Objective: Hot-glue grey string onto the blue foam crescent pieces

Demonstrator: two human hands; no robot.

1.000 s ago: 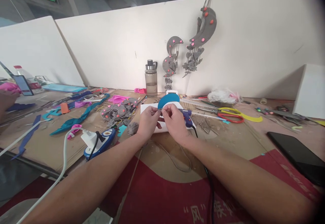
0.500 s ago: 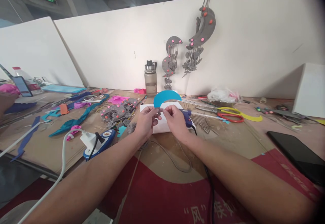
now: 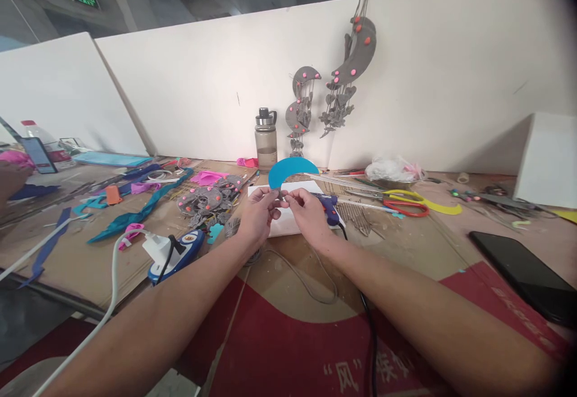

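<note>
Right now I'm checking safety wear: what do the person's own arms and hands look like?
The left forearm and right forearm are bare: no sleeve, watch or bracelet shows. The left hand and right hand are ungloved, and I see no markings. Small rings would be hard to make out.

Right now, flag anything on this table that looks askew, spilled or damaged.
Nothing looks plainly spilled or broken. One oddity: the black cord runs from the blue tool beneath the right forearm, seemingly an awkward path that could snag.
</note>
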